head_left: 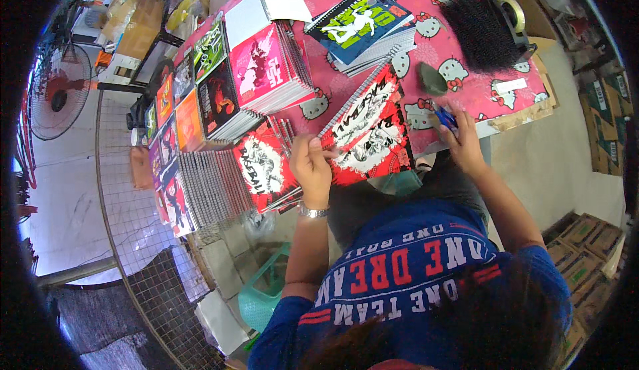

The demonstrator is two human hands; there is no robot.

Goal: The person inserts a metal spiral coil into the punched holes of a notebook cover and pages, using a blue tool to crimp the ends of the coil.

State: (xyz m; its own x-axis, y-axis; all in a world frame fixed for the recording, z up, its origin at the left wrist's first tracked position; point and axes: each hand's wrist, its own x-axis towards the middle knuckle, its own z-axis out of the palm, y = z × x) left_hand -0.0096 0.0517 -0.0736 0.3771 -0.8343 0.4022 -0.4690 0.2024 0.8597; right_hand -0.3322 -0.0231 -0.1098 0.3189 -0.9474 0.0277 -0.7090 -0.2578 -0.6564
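Observation:
With fingers pinched at its left edge, my left hand (311, 167) holds a red spiral notebook (386, 153) with black and white sports artwork. The notebook is tilted over the table's near edge, its wire coil running up toward the far right. My right hand (464, 145) is closed around small blue-handled pliers (444, 115), just right of the notebook and apart from it. The jaws point away from me, and my fingers partly hide the handles. A similar red notebook stack (261, 163) lies left of my left hand.
Stacked notebooks with pink (263, 63) and orange (188, 122) covers fill the table's left side. Beyond my hands lie a dark blue notebook (359, 23), a dark green lump (432, 79), a bundle of black coils (476, 31) and a tape dispenser (509, 20).

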